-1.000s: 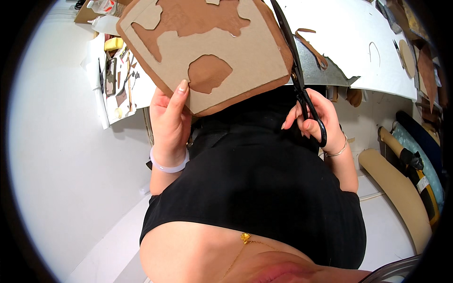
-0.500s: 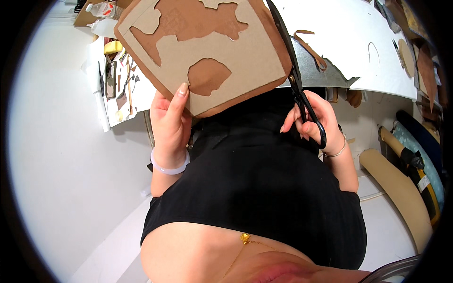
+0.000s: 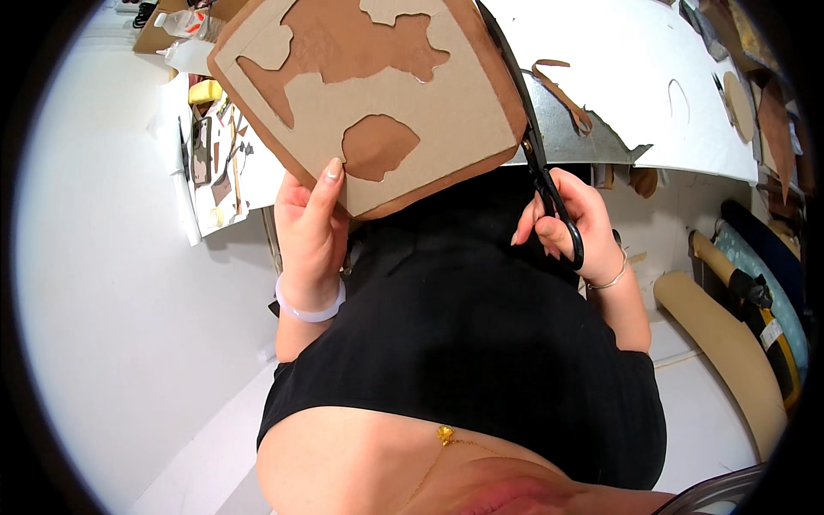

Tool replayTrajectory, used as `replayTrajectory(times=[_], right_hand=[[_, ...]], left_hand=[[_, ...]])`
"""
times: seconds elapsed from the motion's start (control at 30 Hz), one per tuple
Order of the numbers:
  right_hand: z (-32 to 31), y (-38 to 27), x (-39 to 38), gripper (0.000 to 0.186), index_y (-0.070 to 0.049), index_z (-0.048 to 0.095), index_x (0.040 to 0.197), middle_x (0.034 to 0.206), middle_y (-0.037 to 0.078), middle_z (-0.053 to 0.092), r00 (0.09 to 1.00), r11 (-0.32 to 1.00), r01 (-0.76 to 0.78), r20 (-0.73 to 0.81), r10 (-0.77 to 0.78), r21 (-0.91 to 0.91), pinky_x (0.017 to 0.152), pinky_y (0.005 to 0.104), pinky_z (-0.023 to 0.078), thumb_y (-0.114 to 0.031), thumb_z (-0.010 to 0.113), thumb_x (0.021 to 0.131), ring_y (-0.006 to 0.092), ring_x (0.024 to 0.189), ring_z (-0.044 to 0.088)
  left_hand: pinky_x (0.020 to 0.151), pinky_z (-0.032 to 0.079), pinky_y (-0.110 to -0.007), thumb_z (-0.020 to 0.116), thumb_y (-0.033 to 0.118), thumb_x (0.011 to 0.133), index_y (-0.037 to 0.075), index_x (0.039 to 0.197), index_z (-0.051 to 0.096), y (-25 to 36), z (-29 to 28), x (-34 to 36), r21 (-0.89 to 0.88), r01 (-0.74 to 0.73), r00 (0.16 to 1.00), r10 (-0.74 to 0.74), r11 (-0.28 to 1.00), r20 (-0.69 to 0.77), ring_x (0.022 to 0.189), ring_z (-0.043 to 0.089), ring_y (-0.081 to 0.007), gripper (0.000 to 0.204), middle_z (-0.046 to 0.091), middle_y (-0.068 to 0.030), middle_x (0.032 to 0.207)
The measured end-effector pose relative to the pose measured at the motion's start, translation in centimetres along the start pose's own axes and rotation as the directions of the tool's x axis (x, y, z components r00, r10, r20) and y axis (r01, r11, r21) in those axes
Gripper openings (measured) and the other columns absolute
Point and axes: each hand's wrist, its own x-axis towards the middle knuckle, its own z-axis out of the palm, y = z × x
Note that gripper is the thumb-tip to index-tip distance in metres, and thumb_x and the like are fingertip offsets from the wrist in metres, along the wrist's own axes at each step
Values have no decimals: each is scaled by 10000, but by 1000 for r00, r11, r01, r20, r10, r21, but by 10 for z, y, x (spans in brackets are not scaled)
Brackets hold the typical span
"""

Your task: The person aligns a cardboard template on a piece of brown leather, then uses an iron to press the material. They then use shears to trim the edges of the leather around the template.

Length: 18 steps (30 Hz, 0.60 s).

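Note:
My left hand [image 3: 313, 206] grips the lower left edge of a brown leather panel [image 3: 378, 148], thumb on top and the other fingers beneath. A beige cardboard layer [image 3: 463, 112] with irregular cut-out shapes covers most of the panel, and brown shows through the openings and around the rim. In my right hand [image 3: 575, 219] are black scissors [image 3: 539, 163], with fingers through the handles. Their long blades run up along the panel's right edge, nearly together. Whether leather lies between the blades cannot be made out.
A white worktable [image 3: 635, 77] stands beyond, with a curled brown leather strip [image 3: 562, 94] on it. At left lie a phone [image 3: 202, 150], a yellow block [image 3: 205, 91] and scraps, with plastic bottles [image 3: 184, 56] behind. Rolled material [image 3: 721, 360] leans at right.
The panel has shifted slightly down and left. The scissors have tilted and moved a little left along its edge, with my right hand following.

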Motion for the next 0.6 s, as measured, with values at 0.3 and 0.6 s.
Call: replayTrajectory(times=[0.3,0.6], right_hand=[[-6,3,2,319,-56,505,905,781,97,692,997,996,-58,49,55,67,500,192,428,-251,757,904,46,535,516],[-7,5,8,538,-77,495,917,830,119,711,997,995,47,61,-52,86,470,178,381,-541,756,842,34,520,476]], left_hand=[[1059,433,-368,605,97,990,-7,1361,499,2,4,2,-42,29,999,-28,999,20,1232,568,-209,399,605,-118,1322],[1040,455,-363,591,66,992,-24,1315,526,1,8,0,-24,83,992,-80,996,96,1208,587,-205,342,620,-128,1299]])
